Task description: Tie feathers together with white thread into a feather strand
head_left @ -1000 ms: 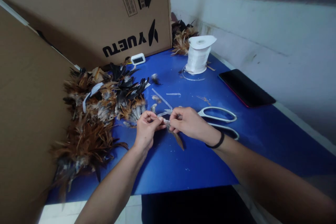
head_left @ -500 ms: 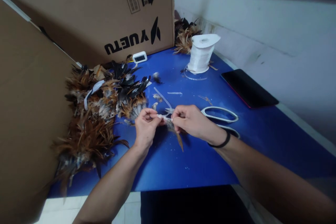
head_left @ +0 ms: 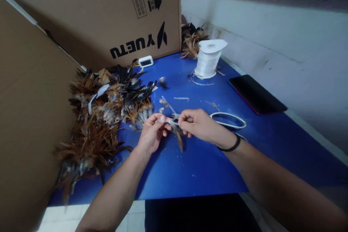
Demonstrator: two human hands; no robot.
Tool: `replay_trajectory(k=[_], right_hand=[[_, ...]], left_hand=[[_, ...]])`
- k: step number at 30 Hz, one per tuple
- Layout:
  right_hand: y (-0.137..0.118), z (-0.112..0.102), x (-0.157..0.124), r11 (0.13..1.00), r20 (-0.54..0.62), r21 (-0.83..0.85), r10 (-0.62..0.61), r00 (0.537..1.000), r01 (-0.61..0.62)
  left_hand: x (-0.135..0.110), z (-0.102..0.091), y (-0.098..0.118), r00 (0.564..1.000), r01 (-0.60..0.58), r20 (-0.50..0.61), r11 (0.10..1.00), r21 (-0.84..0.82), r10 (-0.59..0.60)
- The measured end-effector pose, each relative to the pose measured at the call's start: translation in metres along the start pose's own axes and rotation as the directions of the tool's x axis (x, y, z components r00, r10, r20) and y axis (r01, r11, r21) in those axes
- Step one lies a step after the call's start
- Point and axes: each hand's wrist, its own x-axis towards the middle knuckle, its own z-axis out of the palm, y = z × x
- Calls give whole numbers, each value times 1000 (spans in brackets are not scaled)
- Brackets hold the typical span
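Observation:
Over the blue table, my left hand pinches one end of a thin white ribbon strip. My right hand pinches the other end together with a small brown feather that hangs down between the two hands. Both hands are closed in a pinch, close together above the table's middle. A large pile of brown and black feathers lies just left of my left hand.
White-handled scissors lie behind my right wrist. A white ribbon spool stands at the back, a dark phone to the right by the wall. A cardboard box and a cardboard panel bound the back and left.
The ribbon strip between my hands has curled into a small loop at my left fingertips, and the feather has swung slightly left. Both hands stay in about the same place.

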Motion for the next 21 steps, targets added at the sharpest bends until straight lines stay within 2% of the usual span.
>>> replay_trajectory(k=[4,8,12,14,16,19,21], right_hand=[[3,-1,1,994,12,-88,-61,998,62],[1,-1,-1,971,-27,-187,-159,987,152],[0,2,-4,960,-31,-177,-226,974,218],[0,2,-4,963,-54,-140,-238,970,228],[1,3,-3,971,-115,-84,-234,966,225],[0,2,0,983,-170,83,-146,975,162],[-1,2,1,972,-131,212,-80,988,106]], left_hand=[[-2,1,2,999,35,18,999,-8,-35],[-4,2,2,997,37,66,999,-4,-37],[-7,3,3,995,2,104,1000,5,-2],[-8,4,3,994,-61,97,998,23,59],[-10,5,5,982,-177,75,982,62,173],[-14,8,6,927,-373,40,913,165,372],[-17,9,6,885,-457,38,851,260,463]])
